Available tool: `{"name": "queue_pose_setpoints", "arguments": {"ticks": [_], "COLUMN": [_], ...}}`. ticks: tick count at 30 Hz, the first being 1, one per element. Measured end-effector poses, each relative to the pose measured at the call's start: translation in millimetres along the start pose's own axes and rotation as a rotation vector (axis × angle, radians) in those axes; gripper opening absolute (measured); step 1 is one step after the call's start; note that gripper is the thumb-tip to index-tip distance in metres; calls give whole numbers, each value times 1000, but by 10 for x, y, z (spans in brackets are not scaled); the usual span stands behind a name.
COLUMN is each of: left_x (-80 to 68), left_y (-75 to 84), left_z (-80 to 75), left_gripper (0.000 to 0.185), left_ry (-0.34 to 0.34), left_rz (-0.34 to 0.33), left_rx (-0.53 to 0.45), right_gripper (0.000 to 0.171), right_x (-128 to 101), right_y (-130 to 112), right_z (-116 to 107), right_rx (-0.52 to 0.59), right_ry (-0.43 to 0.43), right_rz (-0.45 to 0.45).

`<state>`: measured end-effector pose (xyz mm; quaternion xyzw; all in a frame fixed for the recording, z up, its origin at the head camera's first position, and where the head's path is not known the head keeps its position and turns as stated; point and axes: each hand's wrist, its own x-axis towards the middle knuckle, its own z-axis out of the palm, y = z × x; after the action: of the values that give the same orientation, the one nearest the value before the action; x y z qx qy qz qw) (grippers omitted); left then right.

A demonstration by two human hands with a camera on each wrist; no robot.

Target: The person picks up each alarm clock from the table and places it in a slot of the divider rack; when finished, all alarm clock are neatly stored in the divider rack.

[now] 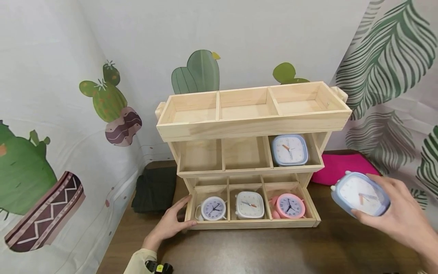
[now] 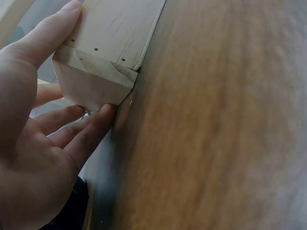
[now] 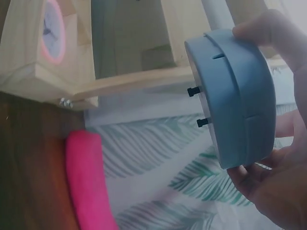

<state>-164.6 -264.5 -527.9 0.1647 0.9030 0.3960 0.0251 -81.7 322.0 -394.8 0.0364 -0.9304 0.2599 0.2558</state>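
My right hand [image 1: 400, 207] holds a blue alarm clock [image 1: 361, 194] in the air, right of a three-tier wooden rack [image 1: 253, 127]. Thumb and fingers grip the clock by its edges, and its blue casing [image 3: 235, 96] shows side-on in the right wrist view. My left hand [image 1: 172, 220] grips the rack's lower left corner [image 2: 96, 76], thumb on the front board and fingers along the side. In the bottom tier sit a round white clock [image 1: 213, 208], a squarish white clock [image 1: 249, 204] and a pink clock [image 1: 290, 206], one per compartment. Another blue clock [image 1: 290, 150] stands in the middle tier's right compartment.
The rack stands on a dark brown table [image 1: 236, 249] before a cactus-print cloth wall [image 1: 239, 45]. Folded black cloth [image 1: 154, 190] lies to the left, bright pink cloth [image 1: 345, 167] to the right behind the held clock. The top tier [image 1: 253, 123] has three compartments.
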Motion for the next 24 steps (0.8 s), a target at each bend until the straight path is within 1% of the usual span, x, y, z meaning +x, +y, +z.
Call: {"name": "queue_pose_setpoints", "arguments": {"ticks": [7, 14, 20, 24], "left_x": [1, -1, -3, -6], "left_y": [4, -2, 8, 16], "left_z": [-2, 9, 3, -4], "left_gripper": [94, 95, 94, 94], "left_ry": [-9, -10, -10, -13], "left_rz": [-9, -7, -9, -13], "left_rx": [-15, -29, -26, -26], "right_gripper": [103, 105, 107, 108], "right_x": [95, 162, 224, 275], "right_y": [-190, -350, -479, -568], "right_z": [14, 22, 46, 49], "right_rx": [39, 84, 114, 129], "right_ry": [12, 14, 39, 41], "right_rz": [-72, -109, -181, -226]}}
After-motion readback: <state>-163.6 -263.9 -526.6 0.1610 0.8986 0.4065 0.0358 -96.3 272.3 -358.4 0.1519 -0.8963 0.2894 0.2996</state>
